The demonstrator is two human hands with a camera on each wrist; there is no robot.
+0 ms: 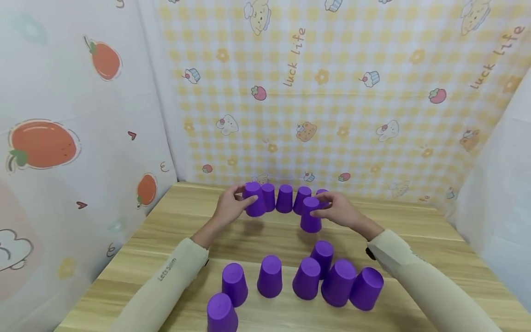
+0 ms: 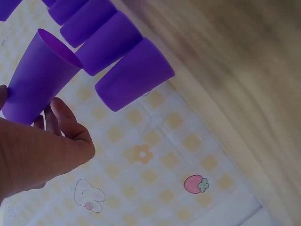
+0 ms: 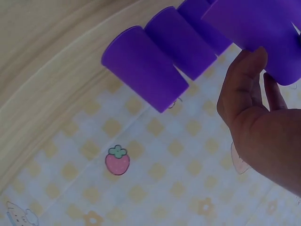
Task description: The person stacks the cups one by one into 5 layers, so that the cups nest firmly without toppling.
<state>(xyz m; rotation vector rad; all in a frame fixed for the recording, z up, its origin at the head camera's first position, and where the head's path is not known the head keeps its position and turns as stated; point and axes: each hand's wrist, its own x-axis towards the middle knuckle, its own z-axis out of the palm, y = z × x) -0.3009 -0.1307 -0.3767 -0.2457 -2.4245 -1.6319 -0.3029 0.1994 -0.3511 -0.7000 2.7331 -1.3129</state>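
Observation:
In the head view my left hand (image 1: 229, 206) grips a purple cup (image 1: 254, 200) between thumb and fingers. The cup is upside down and raised off the table, its shadow lying below. My right hand (image 1: 339, 210) pinches a second upturned purple cup (image 1: 310, 216), also lifted and nearer to me. Behind them, a row of upturned purple cups (image 1: 284, 199) stands along the back; the rightmost is partly hidden by the right hand. The left wrist view shows the gripped cup (image 2: 41, 77) with its open rim toward the row. Only part of the right cup (image 3: 265, 35) shows in the right wrist view.
Several more upturned purple cups (image 1: 269, 276) stand in a loose group near the front, some close together at the right. The wooden table (image 1: 415, 258) meets a checked cloth backdrop (image 1: 356, 115) behind the row and a white printed cloth (image 1: 83, 106) at the left.

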